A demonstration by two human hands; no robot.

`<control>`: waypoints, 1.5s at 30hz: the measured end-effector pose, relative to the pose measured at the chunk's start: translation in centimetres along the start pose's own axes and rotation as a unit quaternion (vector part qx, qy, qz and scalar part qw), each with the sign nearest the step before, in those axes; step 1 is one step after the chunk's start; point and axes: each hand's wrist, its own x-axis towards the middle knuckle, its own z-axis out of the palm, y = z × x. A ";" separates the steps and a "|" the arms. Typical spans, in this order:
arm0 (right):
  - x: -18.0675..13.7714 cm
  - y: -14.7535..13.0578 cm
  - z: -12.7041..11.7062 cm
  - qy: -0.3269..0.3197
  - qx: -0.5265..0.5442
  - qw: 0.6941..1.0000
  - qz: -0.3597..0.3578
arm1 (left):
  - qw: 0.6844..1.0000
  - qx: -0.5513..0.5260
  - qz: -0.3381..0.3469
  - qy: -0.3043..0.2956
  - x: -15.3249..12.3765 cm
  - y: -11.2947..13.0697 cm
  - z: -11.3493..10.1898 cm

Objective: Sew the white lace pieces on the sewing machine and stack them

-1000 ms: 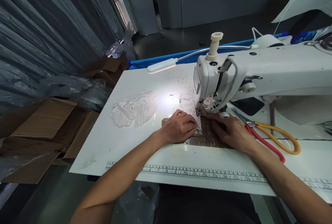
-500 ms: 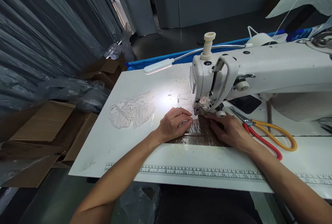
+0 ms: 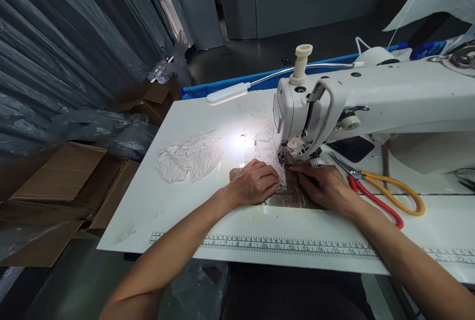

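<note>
A piece of white lace (image 3: pixel 282 173) runs under the needle area of a white sewing machine (image 3: pixel 287 107). My left hand (image 3: pixel 257 181) presses on the lace's left side, fingers curled and held together over it. To the right of the needle, my right hand (image 3: pixel 324 184) has its fingertips bent in close to the presser foot (image 3: pixel 282 158). Whatever those fingertips grip is hidden. Both hands rest over a brown plate (image 3: pixel 293 196) set in the white table. More lace (image 3: pixel 262 134) spreads behind the left hand.
Scissors (image 3: pixel 358 175) with red and yellow handles lie right of my right hand. A second lace piece (image 3: pixel 193 157) lies on the left of the table. A lamp (image 3: pixel 228 93) lights it from above. A ruler strip (image 3: pixel 260 246) lines the front edge; cardboard boxes (image 3: pixel 59 176) stand at left.
My left hand has drawn back slightly from the needle, and its fingers now lie flatter over the lace. The lace lies a little differently beneath it. My right hand has barely moved.
</note>
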 end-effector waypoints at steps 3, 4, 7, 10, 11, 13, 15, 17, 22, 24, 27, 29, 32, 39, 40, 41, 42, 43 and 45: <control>0.0 0.0 0.2 -0.021 -0.042 0.998 -0.041 | 1.000 0.012 0.007 -0.010 0.0 -0.1 -0.1; 0.0 0.0 0.3 -0.025 -0.058 0.997 -0.051 | 1.000 0.015 0.011 -0.011 0.0 -0.2 -0.1; 0.1 0.0 0.5 -0.023 -0.101 0.993 -0.064 | 0.999 0.025 0.028 -0.001 0.0 -0.2 -0.2; 0.1 -0.1 0.5 -0.025 -0.119 0.991 -0.062 | 0.999 0.035 0.037 0.014 0.0 -0.2 -0.1; 0.1 -0.1 0.5 -0.028 -0.120 0.991 -0.061 | 0.998 0.039 0.039 0.017 0.0 -0.2 -0.1; 0.1 -0.1 0.5 -0.036 -0.123 0.990 -0.057 | 0.998 0.047 0.044 0.023 0.1 -0.2 -0.1; 0.1 -0.1 0.4 -0.044 -0.128 0.990 -0.050 | 0.997 0.053 0.052 0.025 0.1 -0.2 -0.1; 0.1 -0.1 0.4 -0.048 -0.129 0.990 -0.045 | 0.996 0.061 0.062 0.019 0.2 -0.1 -0.2; 0.1 -0.3 0.4 -0.041 -0.114 0.992 -0.047 | 0.991 0.100 0.085 0.006 0.2 0.0 -0.3; 0.1 -0.4 0.3 -0.037 -0.109 0.992 -0.045 | 0.988 0.121 0.099 0.005 0.2 0.1 -0.3; 0.0 -0.6 0.2 -0.042 -0.095 0.993 -0.059 | 0.982 0.146 0.117 0.002 0.2 0.2 -0.4; 0.0 -0.6 0.1 -0.049 -0.095 0.992 -0.068 | 0.982 0.147 0.118 -0.006 0.2 0.5 -0.6; 0.0 -0.6 0.1 -0.057 -0.099 0.992 -0.061 | 0.988 0.115 0.095 -0.033 0.1 1.0 -1.2; 0.0 -0.8 0.1 -0.055 -0.116 0.990 -0.065 | 0.995 0.061 0.036 -0.064 0.5 1.4 -1.7; 0.0 -0.9 0.1 -0.055 -0.120 0.989 -0.066 | 0.995 0.060 0.035 -0.072 0.6 1.3 -1.8; 0.0 -0.9 0.1 -0.054 -0.126 0.988 -0.069 | 0.994 0.059 0.036 -0.081 0.6 1.2 -1.8; 0.0 -1.0 0.1 -0.052 -0.134 0.987 -0.072 | 0.994 0.059 0.035 -0.087 0.7 1.2 -1.8; 0.1 -1.0 0.1 -0.049 -0.143 0.985 -0.077 | 0.994 0.059 0.034 -0.091 0.7 1.1 -1.8; 0.2 -1.2 0.1 -0.043 -0.166 0.982 -0.082 | 0.994 0.059 0.027 -0.091 0.5 1.0 -1.7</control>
